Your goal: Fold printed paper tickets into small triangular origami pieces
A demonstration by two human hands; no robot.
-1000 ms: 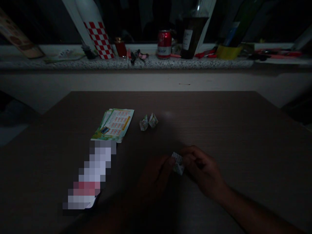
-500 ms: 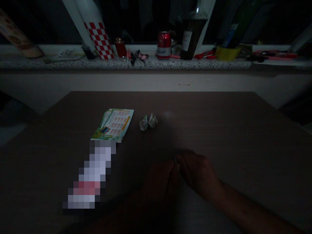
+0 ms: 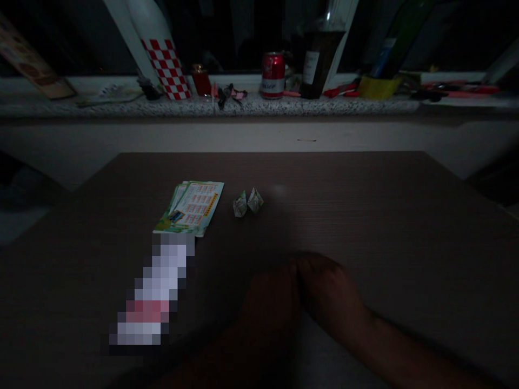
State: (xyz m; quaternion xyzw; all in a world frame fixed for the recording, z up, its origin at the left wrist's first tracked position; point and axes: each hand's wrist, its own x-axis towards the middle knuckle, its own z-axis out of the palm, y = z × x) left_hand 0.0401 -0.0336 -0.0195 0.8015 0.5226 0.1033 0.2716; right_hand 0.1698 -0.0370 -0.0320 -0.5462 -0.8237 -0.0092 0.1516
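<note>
Your left hand [image 3: 271, 296] and right hand [image 3: 332, 286] have drawn together over the table [image 3: 385, 216], knuckles bent; how far they close, and on what, cannot be told.

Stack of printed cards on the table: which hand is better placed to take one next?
Probably the left hand: it is nearer the stack of printed cards, while the right hand sits farther right. Both hands meet; anything between them is hidden.
</note>
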